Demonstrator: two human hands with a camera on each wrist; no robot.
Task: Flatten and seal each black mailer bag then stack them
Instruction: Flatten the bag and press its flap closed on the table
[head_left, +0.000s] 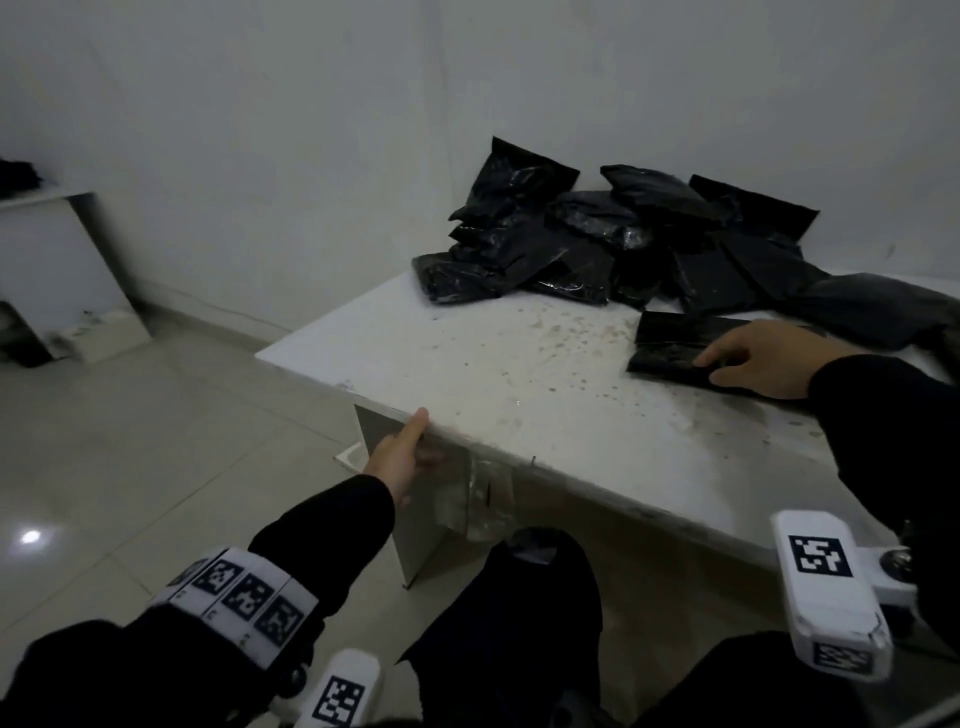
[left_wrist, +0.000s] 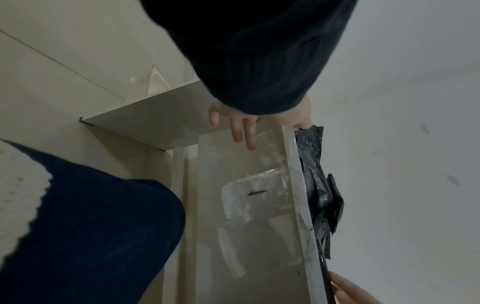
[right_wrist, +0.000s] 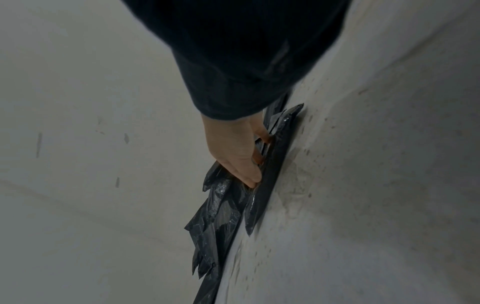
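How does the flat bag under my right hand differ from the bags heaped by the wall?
The flat bag lies alone and pressed flat on the table under the right hand. The heap is puffy and crumpled, its bags overlapping, some leaning on the wall, untouched. Both are glossy black plastic.

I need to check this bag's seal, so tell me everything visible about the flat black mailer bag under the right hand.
The flat mailer bag is glossy black plastic, rectangular, lying flat on the white table, apart from the heap of mailer bags behind it. A fold line crosses it. The right hand presses its near corner with spread fingers. Whether it is sealed cannot be told.
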